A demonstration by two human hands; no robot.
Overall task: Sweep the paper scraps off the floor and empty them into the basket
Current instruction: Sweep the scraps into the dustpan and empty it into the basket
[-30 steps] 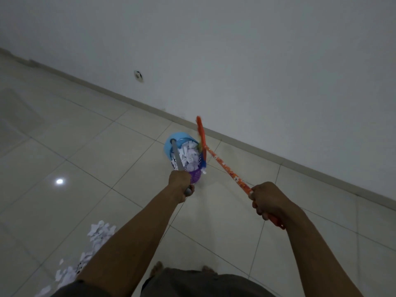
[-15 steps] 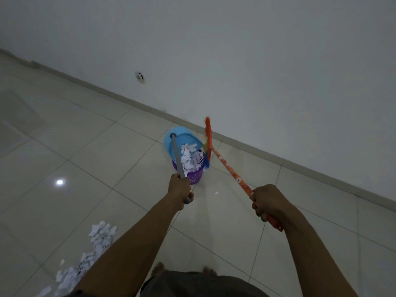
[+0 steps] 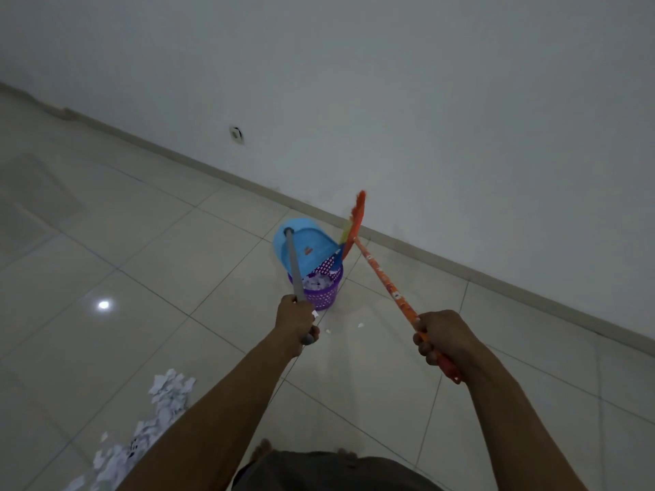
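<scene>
Scraps (image 3: pixel 315 282) already fill the purple basket (image 3: pixel 320 295), which stands on the floor (image 3: pixel 149 249) close to the wall's skirting, so I judge one load emptied. The blue dustpan (image 3: pixel 308 244) hangs tipped over the basket's rim, looking bare. Much is left: a heap of paper scraps (image 3: pixel 166 395) lies near the lower-left edge of the floor, well apart from the basket, and a few stray bits (image 3: pixel 360 325) sit just beside it. My left hand (image 3: pixel 296 322) has its fingers wrapped around the grey dustpan handle (image 3: pixel 294 267); my right hand (image 3: pixel 444 336) has its fingers curled tight on the orange broom handle (image 3: pixel 386 285), the broom head (image 3: pixel 356 225) raised beside the dustpan.
</scene>
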